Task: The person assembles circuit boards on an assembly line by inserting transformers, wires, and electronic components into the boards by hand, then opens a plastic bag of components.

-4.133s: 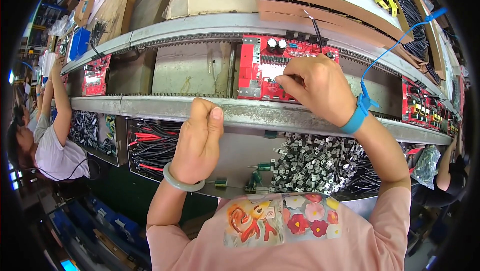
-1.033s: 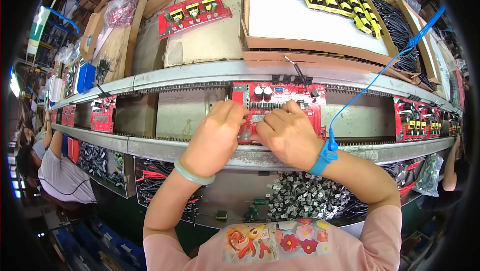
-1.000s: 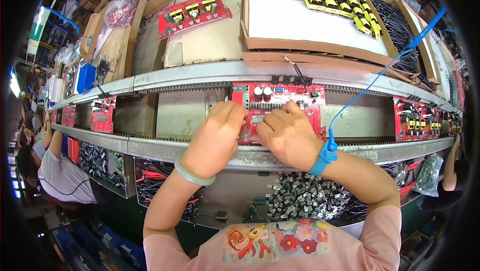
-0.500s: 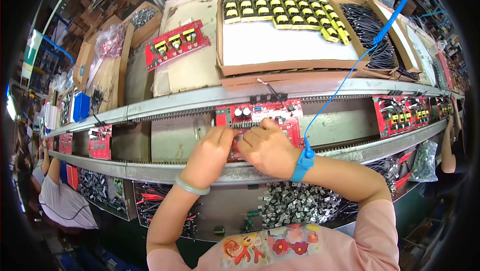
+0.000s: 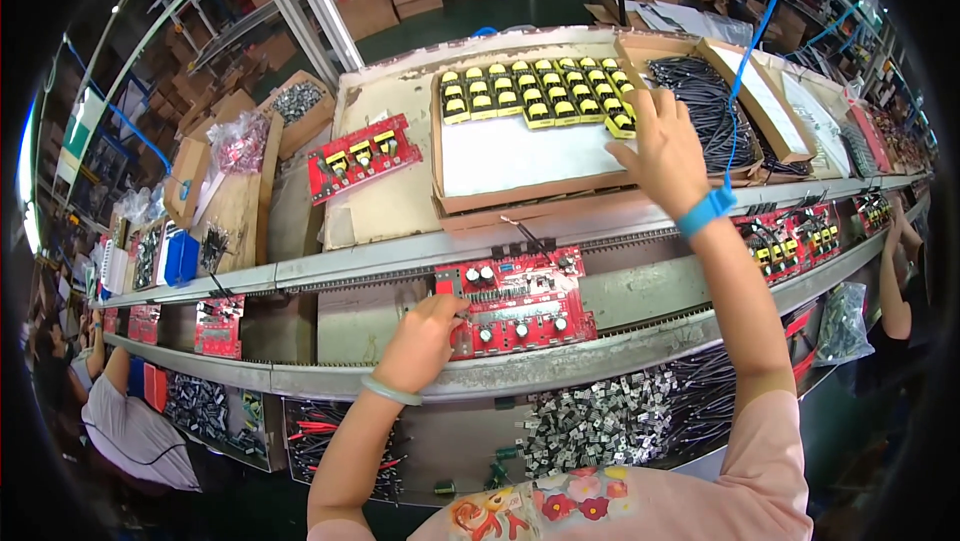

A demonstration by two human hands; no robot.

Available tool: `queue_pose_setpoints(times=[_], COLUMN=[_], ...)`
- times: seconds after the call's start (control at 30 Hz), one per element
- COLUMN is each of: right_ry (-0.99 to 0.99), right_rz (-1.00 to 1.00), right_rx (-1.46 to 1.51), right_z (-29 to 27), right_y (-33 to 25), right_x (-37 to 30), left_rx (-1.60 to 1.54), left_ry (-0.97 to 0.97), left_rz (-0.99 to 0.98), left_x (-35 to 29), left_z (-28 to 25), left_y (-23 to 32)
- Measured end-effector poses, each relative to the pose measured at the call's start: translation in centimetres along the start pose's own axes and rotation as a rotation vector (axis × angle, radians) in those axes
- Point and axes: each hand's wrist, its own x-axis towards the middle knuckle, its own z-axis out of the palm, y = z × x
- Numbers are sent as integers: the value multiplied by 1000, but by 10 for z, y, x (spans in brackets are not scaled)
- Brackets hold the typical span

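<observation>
While left hand (image 5: 418, 346) touches red circuit board (image 5: 518, 307), spread right hand (image 5: 664, 153) beside yellow components (image 5: 538, 95)

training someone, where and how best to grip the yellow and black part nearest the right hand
Probably pinch the part by near face and top, coming from the near side: the white sheet lies bare there; neighbouring parts crowd behind.
</observation>
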Motion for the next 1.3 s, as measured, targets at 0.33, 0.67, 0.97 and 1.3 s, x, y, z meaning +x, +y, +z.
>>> queue_pose_setpoints(times=[0.33, 0.67, 0.97, 1.3], right_ry=[-260, -103, 21, -571], right_rz=[-228, -16, 741, 349], right_rx=[154, 627, 2122, 1267], right_z=[27, 24, -4, -62], right_y=[59, 64, 104, -35], right_x=[35, 31, 29, -22], left_rx=[-79, -70, -126, 237], left_ry=[14, 43, -54, 302], left_rz=[-44, -14, 27, 108], left_x=[4, 8, 5, 174], left_z=[5, 8, -12, -80], left_y=[6, 4, 8, -22])
